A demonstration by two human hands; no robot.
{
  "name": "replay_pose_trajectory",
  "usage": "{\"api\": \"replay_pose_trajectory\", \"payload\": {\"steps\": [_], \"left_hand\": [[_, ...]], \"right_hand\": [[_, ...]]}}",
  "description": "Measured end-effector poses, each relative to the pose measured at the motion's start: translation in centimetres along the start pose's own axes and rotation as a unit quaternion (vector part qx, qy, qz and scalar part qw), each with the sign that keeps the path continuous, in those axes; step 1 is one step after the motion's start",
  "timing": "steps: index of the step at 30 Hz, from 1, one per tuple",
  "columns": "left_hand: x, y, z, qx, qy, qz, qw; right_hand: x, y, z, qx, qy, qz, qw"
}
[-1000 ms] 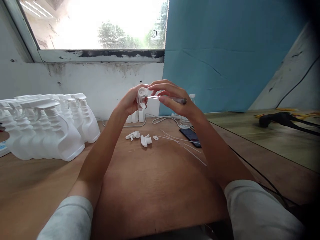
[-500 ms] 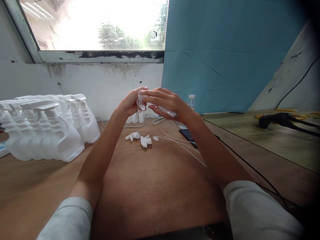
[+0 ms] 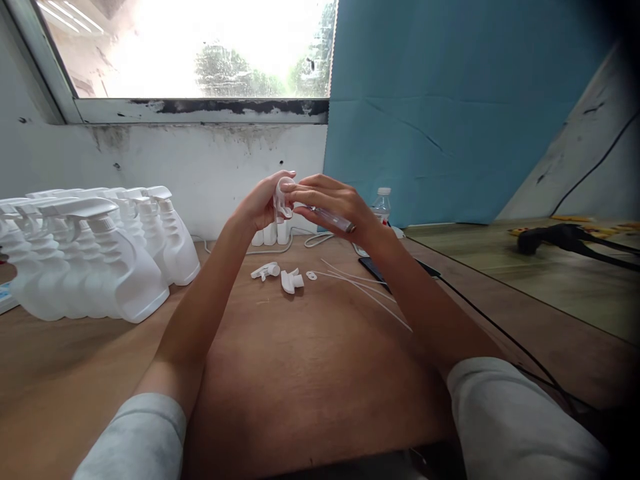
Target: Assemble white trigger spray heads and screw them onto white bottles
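My left hand [image 3: 261, 203] is closed round a white curved plastic spray-head part [image 3: 281, 199], held up above the table in front of the wall. My right hand [image 3: 333, 200] comes in from the right, its fingertips at the part. Under its fingers it grips a slim tool with a clear handle [image 3: 334, 219]; the tool's front end is hidden, so its kind cannot be told. Below on the table lie a white spray trigger piece [image 3: 266, 271], a second white spray-head piece [image 3: 291, 281] and a small white flat piece [image 3: 311, 275]. Several thin white tubes [image 3: 367, 285] lie right of them.
Several white spray bottles [image 3: 135, 280] stand in rows at the left. A dark phone [image 3: 373, 270] lies partly behind my right forearm, near a clear bottle [image 3: 383, 203]. White blocks [image 3: 270, 235] and a cable [image 3: 317, 240] sit by the wall. A black cable [image 3: 493, 343] crosses the right.
My right hand has shifted slightly left and the clear-handled tool has moved a little with it. My left hand keeps its hold on the spray-head part.
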State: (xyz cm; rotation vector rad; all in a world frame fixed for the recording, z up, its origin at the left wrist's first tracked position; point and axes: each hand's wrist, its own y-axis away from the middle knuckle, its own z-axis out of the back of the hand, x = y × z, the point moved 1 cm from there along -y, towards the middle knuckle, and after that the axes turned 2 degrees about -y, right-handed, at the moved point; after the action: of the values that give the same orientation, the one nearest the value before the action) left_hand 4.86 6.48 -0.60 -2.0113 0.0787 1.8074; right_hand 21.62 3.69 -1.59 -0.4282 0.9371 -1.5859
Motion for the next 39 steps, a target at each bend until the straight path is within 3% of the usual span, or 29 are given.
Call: {"api": "replay_pose_trajectory", "payload": {"steps": [6,14,22,26,34,39], "left_hand": [[-0.3,0.4,0.4,-0.043,-0.069,-0.043,0.996],[-0.2,0.2,0.1,-0.073,-0.054,-0.055,0.994],[-0.5,0.4,0.1,-0.044,-0.026,-0.056,0.997],[-0.7,0.6,0.3,0.001,-0.013,-0.068,0.998],[-1.1,1.3,0.2,0.024,-0.01,-0.086,0.996],[-0.7,1.1,0.5,0.014,-0.024,-0.085,0.996]], "right_hand": [[0.1,0.2,0.2,-0.023,-0.116,-0.02,0.993],[0.5,-0.1,0.2,0.018,-0.032,-0.018,0.999],[0.4,-0.2,0.1,-0.009,0.018,-0.015,1.0],[0.3,-0.1,0.4,-0.02,0.018,-0.018,0.999],[0.1,0.1,1.4,-0.075,-0.059,-0.074,0.993],[0.0,-0.1,1.3,-0.097,-0.138,-0.143,0.975]]}}
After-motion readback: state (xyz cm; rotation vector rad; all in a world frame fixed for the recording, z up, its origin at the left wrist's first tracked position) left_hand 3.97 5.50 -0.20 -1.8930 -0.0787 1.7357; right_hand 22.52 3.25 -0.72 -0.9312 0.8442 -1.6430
